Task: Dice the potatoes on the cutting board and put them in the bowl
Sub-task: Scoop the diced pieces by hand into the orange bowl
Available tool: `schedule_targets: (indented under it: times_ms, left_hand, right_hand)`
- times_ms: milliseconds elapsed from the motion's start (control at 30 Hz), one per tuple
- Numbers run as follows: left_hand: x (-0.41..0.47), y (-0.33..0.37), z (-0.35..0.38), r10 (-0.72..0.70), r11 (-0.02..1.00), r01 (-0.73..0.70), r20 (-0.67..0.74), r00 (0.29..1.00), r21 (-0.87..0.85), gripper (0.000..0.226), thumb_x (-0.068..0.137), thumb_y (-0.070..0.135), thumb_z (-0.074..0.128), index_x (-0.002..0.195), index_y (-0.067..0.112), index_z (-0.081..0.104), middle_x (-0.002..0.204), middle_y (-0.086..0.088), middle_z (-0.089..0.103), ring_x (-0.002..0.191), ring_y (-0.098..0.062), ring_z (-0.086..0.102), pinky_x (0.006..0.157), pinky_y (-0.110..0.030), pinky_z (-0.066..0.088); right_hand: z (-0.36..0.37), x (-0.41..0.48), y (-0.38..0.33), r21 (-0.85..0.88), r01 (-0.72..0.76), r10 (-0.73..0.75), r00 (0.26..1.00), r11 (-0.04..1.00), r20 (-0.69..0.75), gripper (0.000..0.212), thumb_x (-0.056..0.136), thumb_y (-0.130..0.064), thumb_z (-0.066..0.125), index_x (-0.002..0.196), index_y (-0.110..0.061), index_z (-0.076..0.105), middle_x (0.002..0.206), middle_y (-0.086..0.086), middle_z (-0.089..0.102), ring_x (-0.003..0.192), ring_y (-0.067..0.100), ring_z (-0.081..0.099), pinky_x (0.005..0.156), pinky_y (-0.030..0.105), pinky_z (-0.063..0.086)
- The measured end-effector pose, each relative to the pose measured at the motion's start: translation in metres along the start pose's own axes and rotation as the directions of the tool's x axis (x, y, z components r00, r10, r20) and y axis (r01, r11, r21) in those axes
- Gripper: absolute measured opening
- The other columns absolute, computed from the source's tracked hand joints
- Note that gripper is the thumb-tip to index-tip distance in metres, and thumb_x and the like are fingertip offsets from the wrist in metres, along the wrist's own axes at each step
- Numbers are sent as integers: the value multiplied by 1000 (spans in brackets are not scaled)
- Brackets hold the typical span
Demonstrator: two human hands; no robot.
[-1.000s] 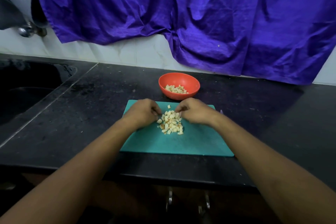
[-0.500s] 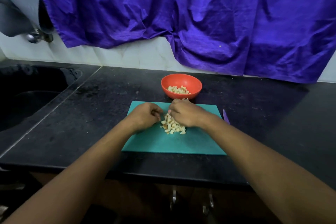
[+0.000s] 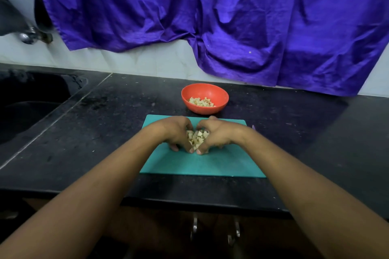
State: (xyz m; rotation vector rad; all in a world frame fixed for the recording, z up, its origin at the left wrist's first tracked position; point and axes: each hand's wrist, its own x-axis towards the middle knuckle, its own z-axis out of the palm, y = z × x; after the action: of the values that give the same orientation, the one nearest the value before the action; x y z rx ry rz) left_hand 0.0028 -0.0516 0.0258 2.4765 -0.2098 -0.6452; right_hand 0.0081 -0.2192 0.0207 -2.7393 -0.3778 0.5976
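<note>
— Which step is this?

— Cutting looks finished for this batch. The cubes (image 3: 197, 136) sit in a heap mid-board (image 3: 202, 164) with both hands closed in on them, so I'd call it the transfer step. Some cubes lie in the bowl (image 3: 202, 91), which stands on the surface (image 3: 117, 115) just past the board's far edge.

— How are the hands set?

— The left hand (image 3: 175, 132) and right hand (image 3: 219, 133) face each other across the heap, palms inward. Their fingers are curled round it, and the thumb tips almost meet at the near side. Together they ring the pile, and both rest on the board. The forearms come in from the lower corners, wrists low.

— A proper hold?

— They're cupped round it, with the heap pressed between them. I cannot tell whether any fingers have got under the cubes.

— And the next move?

— My guess is to squeeze the heap tight, lift both hands as one, carry it forward over the bowl's rim and part them there. The pieces are small and loose, so any gap at the fingertips would let bits drop onto the board or the surface. The bowl is near, which helps.
</note>
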Motion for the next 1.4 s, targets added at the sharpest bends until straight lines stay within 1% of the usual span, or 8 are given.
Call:
schedule_targets:
  times_ms: [233, 433, 533, 633, 933, 1133, 1300, 1400]
  left_hand:
    - [8, 5, 2, -35, 969, 25, -36, 999, -244, 45, 81, -9, 77, 118, 14, 65, 105, -10, 68, 86, -21, 73, 71, -28, 63]
    - [8, 16, -3, 25, 904, -54, -73, 997, -425, 25, 81, -14, 73, 99, 4, 74, 91, -16, 76, 79, -23, 76, 73, -32, 65]
    - [7, 25, -9, 68, 897, -113, -120, 990, -426, 31, 83, -14, 73, 109, 3, 72, 95, -17, 76, 76, -21, 74, 64, -26, 63]
    - [10, 32, -13, 96, 877, -149, -137, 986, -456, 36, 88, -16, 65, 119, 1, 68, 98, -15, 75, 80, -20, 74, 73, -28, 64]
    - [14, 18, -25, 121, 865, -257, -319, 940, -431, 29, 93, -12, 57, 100, 12, 72, 106, -11, 75, 88, -19, 73, 66, -26, 60]
    - [32, -23, -13, 11, 919, -101, -231, 973, -381, 25, 93, -8, 63, 99, 14, 72, 107, -11, 72, 95, -20, 69, 73, -28, 61]
    - [45, -40, -2, 39, 871, -146, -230, 972, -470, 21, 96, -5, 62, 100, 14, 71, 106, -11, 70, 92, -16, 68, 71, -20, 58]
    - [47, -45, 1, 52, 856, -164, -234, 971, -491, 22, 96, -6, 62, 102, 14, 71, 110, -14, 72, 95, -17, 69, 79, -23, 59]
  right_hand:
    - [8, 3, -15, 530, -93, 120, 993, 843, -16, 37, 82, 12, 72, 113, -5, 59, 93, 15, 68, 74, 23, 72, 63, 34, 64]
    - [8, -1, -3, 968, -117, 112, 989, 222, 94, 32, 87, 17, 47, 117, 13, 57, 111, 30, 64, 103, 45, 71, 73, 46, 65]
    - [7, -5, 3, 979, -106, 118, 985, -175, 128, 37, 92, 5, 43, 128, 10, 54, 129, 31, 61, 112, 48, 67, 66, 48, 64]
    - [11, -7, 5, 930, -71, 169, 976, -361, 140, 35, 103, -14, 43, 128, 6, 58, 124, 23, 66, 107, 38, 69, 65, 46, 61]
    - [9, -13, 5, 844, -41, 198, 965, -534, 172, 31, 108, -19, 45, 116, 6, 61, 93, 21, 63, 81, 30, 63, 60, 35, 62]
    - [-36, -1, 10, 823, 93, 273, 959, -561, 78, 37, 108, -23, 47, 122, 9, 59, 120, 22, 65, 95, 27, 65, 73, 36, 62]
    - [-87, 37, 5, 903, 214, 377, 924, -371, -64, 45, 107, -37, 47, 125, 3, 60, 116, 21, 60, 101, 31, 63, 79, 43, 60]
    - [-94, 63, 6, 991, 114, 392, 917, -74, -77, 63, 104, -54, 43, 132, 0, 60, 127, 20, 60, 117, 34, 60, 103, 54, 48]
